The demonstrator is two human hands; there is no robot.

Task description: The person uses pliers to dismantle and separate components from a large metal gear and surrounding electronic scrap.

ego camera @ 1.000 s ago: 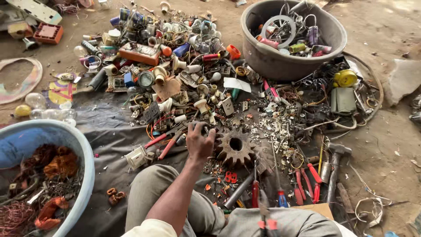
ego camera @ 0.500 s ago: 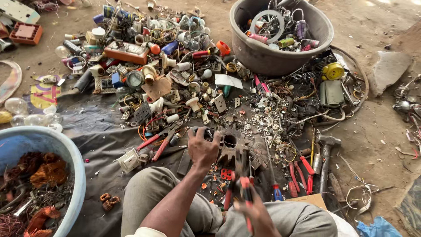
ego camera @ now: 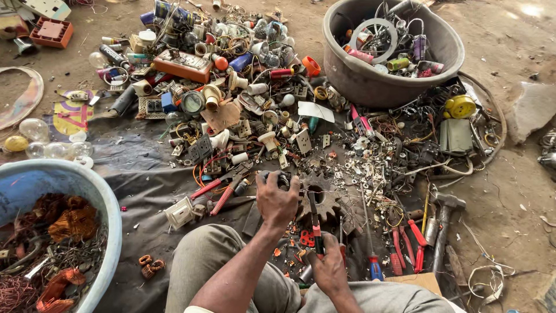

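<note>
Two hands are working over the rusty toothed steel gear (ego camera: pixel 324 197) lying on the dark tarp (ego camera: pixel 139 168): the left hand (ego camera: pixel 277 200) is clamping a small dark part against it, the right hand (ego camera: pixel 329 268) is gripping red-handled pliers (ego camera: pixel 315 223). Probably heavy and rigid, the gear seems best held by its rim.

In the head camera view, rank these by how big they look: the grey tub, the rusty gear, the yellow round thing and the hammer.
Largest to smallest:
1. grey tub
2. hammer, long but thin
3. rusty gear, partly hidden by the left hand
4. yellow round thing
</note>
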